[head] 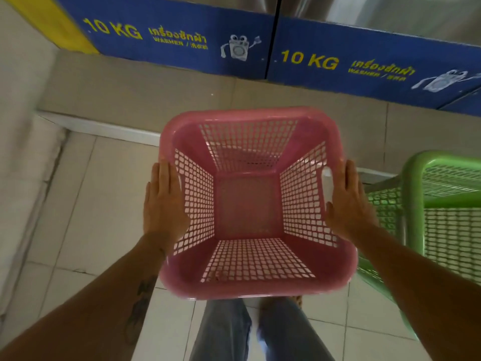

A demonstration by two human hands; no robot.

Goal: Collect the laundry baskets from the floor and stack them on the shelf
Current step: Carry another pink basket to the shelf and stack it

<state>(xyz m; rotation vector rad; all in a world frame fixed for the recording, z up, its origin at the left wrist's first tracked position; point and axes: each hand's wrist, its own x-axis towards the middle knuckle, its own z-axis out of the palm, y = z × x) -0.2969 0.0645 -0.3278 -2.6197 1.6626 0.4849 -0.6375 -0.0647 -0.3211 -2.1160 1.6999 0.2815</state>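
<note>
Across the whole top of the frame, blue washer panels with yellow "10 KG" print and small washing-machine drawings, shiny metal above them. Below the panels, a beige raised step with a white edge. Under everything else, a pale tiled floor, cracked a little at the left side.

In the centre of the frame, a pink basket, upright, opening toward the camera, with lattice walls, a solid square bottom and nothing inside. Held up above the floor, over two legs in blue jeans at the bottom centre. A handle slot visible in its right wall, near the rim.

At the right edge of the frame, a green basket of the same lattice kind, only partly in view, just beside the pink one. Whether touching it or not, cannot tell.

From the lower left corner, a bare forearm with a dark tattoo, ending in the left hand. Flat against the left outer wall of the pink basket, fingers straight and pointing up toward the rim, pressing and not curled around anything.

From the lower right corner, the other forearm, ending in the right hand. Same pose on the right wall, palm flat on the outside, fingers stretched. Pink basket squeezed between both palms.
</note>
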